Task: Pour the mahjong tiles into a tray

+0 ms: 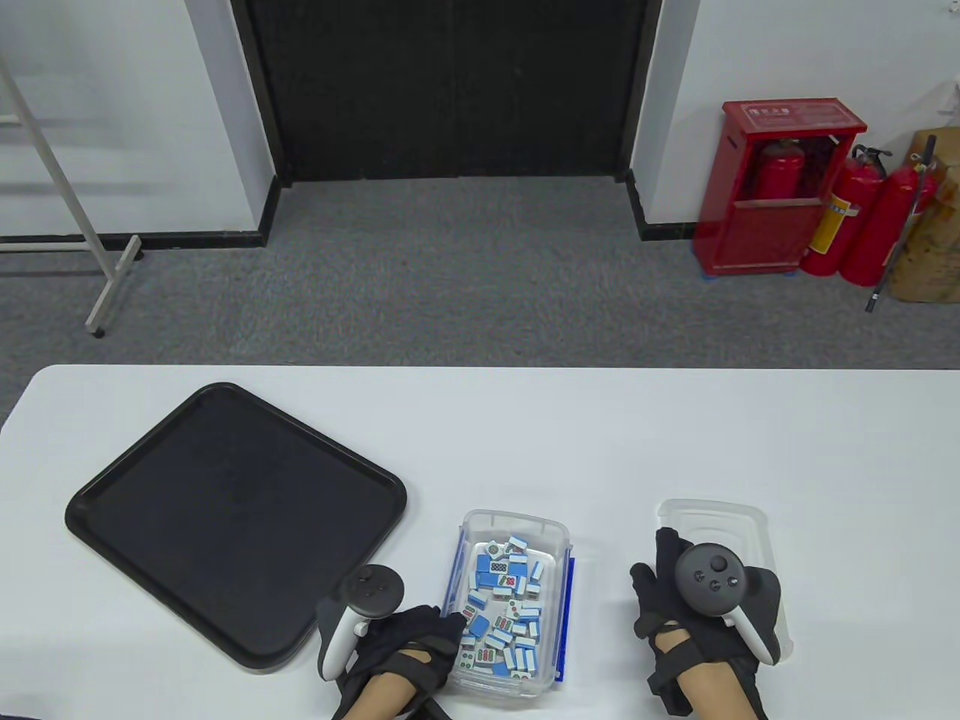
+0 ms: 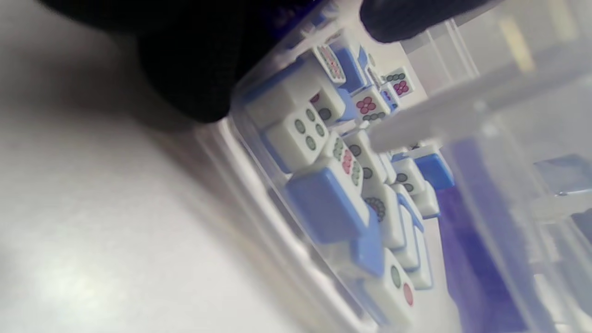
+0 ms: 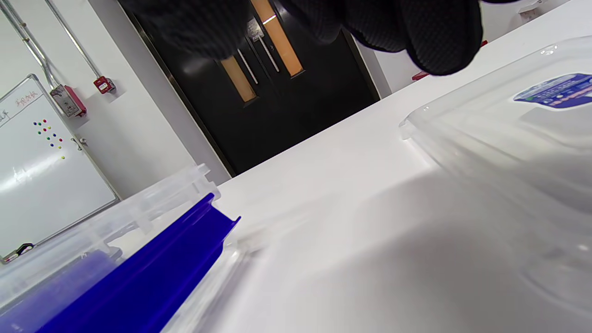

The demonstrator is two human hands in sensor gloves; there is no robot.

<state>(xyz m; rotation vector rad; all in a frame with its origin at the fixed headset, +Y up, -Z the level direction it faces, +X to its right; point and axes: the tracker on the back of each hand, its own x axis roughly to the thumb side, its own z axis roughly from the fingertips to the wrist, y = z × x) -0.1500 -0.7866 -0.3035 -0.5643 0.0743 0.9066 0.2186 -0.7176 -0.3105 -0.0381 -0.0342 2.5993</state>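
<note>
A clear plastic box (image 1: 510, 519) full of blue-and-white mahjong tiles (image 1: 506, 600) stands near the table's front edge. The black tray (image 1: 225, 517) lies to its left, with nothing in it. My left hand (image 1: 442, 626) grips the box's left wall near the front corner. In the left wrist view, glove fingers (image 2: 185, 69) press the outside of the wall (image 2: 259, 185) and one fingertip (image 2: 407, 18) reaches over the rim above the tiles (image 2: 323, 199). My right hand (image 1: 660, 570) is open over the left part of the clear lid (image 1: 739, 517) and holds nothing.
A blue latch (image 1: 570, 615) hangs on the box's right side; it also shows in the right wrist view (image 3: 152, 273), beside the lid (image 3: 508, 138). White tabletop stretches behind the box. Beyond the table's far edge is grey carpet, with red fire extinguishers (image 1: 847, 217) at the far right.
</note>
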